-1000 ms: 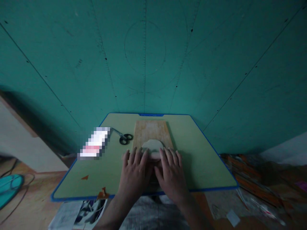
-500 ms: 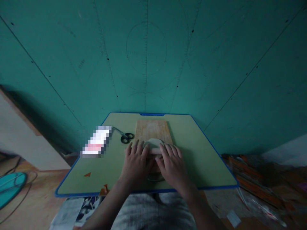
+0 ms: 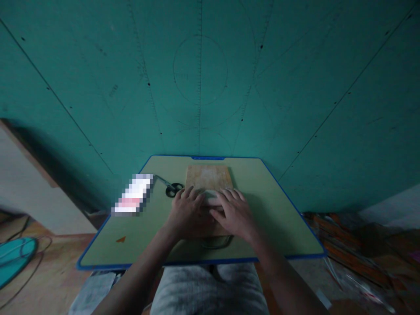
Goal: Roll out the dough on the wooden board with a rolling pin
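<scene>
So we've got a pale dough-like sheet (image 3: pixel 210 192) peeking past the rolling pin (image 3: pixel 212 202) on the wooden board (image 3: pixel 208 176), left hand (image 3: pixel 185 211) and right hand (image 3: pixel 236 213) palm-down over the pin, fingers slightly spread, probably for even pressure, scissors (image 3: pixel 169 190) off left.

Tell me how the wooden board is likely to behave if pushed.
The wooden board is probably stiff, as it looks like a flat slab. Lying flat on the table top, it would likely slide rather than roll or tip. The left hand and right hand lie over its nearer part, so any pressure from them may add drag.
</scene>
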The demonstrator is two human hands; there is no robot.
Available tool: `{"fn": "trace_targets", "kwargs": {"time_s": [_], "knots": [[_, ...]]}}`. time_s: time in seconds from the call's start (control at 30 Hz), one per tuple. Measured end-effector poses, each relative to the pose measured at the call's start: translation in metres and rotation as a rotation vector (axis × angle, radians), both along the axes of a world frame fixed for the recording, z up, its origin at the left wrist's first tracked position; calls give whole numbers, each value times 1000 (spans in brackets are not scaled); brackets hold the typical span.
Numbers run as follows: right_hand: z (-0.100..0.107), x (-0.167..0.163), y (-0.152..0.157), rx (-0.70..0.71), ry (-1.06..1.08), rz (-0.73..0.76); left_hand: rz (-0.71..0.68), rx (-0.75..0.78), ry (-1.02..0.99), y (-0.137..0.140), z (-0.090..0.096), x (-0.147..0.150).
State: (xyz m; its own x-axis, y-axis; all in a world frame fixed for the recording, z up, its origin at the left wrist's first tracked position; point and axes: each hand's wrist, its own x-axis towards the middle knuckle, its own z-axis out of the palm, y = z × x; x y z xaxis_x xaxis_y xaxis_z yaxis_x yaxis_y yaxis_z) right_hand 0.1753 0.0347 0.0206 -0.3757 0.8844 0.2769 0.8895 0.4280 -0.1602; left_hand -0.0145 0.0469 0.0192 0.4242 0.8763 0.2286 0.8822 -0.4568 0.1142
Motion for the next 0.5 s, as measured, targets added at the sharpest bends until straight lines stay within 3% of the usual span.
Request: {"fn": "trace_targets", "kwargs": {"time_s": [0.27,0.5], "knots": [[5,14,9,-69,-6,145,-51,23,4,9,-5,-4],[4,16,26,-89,-30,134,-34,21,17,21,-2,-3]]}}
